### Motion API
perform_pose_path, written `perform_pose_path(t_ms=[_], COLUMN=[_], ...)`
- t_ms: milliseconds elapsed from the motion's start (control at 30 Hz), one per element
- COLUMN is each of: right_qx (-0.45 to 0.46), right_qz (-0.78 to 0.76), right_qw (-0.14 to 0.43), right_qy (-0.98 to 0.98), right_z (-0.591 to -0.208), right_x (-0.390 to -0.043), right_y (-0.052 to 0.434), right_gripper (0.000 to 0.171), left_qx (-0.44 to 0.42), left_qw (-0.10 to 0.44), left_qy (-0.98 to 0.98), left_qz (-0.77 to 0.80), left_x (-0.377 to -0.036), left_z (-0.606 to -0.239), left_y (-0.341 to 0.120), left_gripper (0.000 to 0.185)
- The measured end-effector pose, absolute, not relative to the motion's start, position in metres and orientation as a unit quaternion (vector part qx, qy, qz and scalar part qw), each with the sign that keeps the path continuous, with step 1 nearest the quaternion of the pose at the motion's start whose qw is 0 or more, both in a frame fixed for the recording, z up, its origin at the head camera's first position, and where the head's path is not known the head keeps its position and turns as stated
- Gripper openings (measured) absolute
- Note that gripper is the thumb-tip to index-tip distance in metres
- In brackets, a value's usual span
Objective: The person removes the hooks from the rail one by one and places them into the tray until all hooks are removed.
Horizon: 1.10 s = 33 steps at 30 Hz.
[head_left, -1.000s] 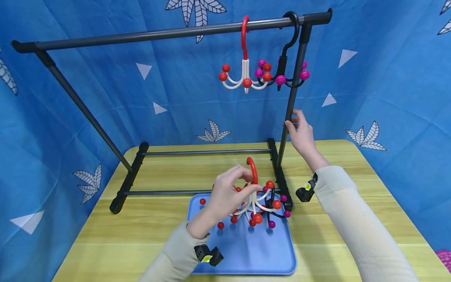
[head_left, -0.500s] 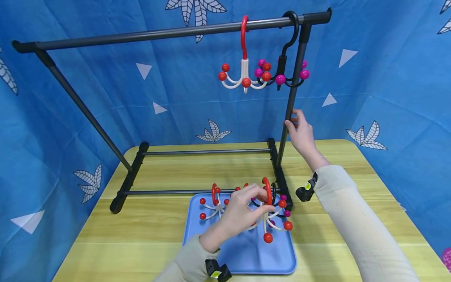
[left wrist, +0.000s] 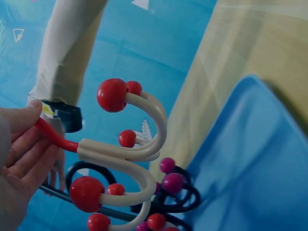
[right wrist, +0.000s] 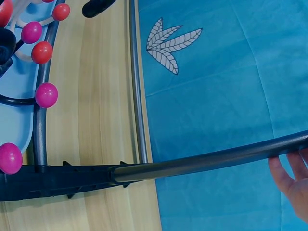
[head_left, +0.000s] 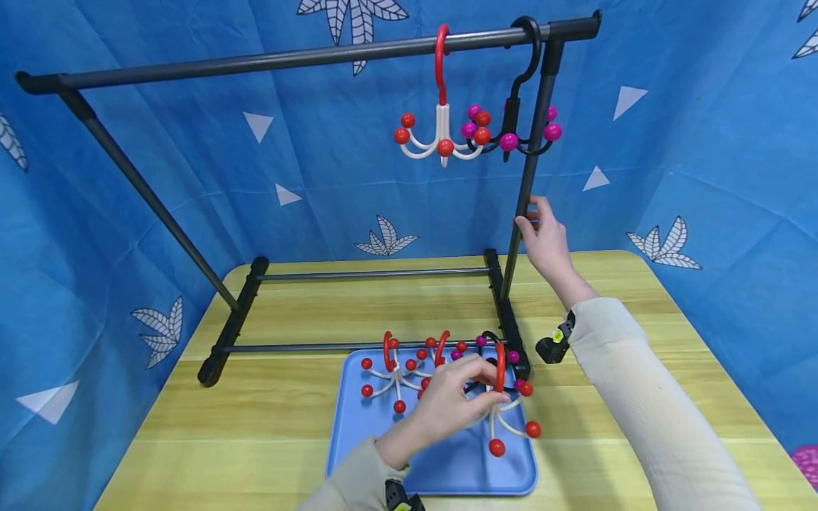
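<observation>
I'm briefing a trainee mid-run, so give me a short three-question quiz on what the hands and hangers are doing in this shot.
1. True or false: the right hand grips the rack's upright post.
2. How many hangers hang on the top bar?
3. The left hand pinches which part of the white hanger? A) a red ball tip B) its red hook C) a white arm

Key: 1. True. 2. Two: a white hanger with a red hook and a black hanger. 3. B; the hanger is over the blue tray.
</observation>
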State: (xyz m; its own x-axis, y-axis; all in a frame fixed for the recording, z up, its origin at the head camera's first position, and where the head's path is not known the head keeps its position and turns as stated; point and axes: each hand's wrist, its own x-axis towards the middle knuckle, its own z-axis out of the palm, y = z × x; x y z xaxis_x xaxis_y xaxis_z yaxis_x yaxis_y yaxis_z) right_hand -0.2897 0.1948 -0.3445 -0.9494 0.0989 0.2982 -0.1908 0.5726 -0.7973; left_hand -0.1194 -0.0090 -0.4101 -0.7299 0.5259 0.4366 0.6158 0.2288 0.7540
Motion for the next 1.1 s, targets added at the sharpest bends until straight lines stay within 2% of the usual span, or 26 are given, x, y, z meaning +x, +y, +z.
perform_pose_path(t_ms=[333, 833, 1100], right_qx=[0.026, 0.028, 0.028], right_qz=[0.461, 0.459, 0.458], right_qw=[0.159, 0.158, 0.164], right_qy=[-0.872, -0.874, -0.873], right_z=[-0.345, -0.347, -0.347], right_x=[-0.291, -0.292, -0.292], right_y=[0.194, 0.195, 0.195], right_gripper=[0.04, 0.04, 0.039], left_qx=[-0.378, -0.364, -0.367], left_qw=[0.078, 0.014, 0.021], left_qy=[-0.789, -0.799, -0.807], left_qz=[-0.478, -0.479, -0.462], left_x=[-0.119, -0.117, -0.117], left_z=[-0.424, -0.451, -0.457], left_y=[-0.005, -0.002, -0.006], left_gripper=[0.016, 0.018, 0.016])
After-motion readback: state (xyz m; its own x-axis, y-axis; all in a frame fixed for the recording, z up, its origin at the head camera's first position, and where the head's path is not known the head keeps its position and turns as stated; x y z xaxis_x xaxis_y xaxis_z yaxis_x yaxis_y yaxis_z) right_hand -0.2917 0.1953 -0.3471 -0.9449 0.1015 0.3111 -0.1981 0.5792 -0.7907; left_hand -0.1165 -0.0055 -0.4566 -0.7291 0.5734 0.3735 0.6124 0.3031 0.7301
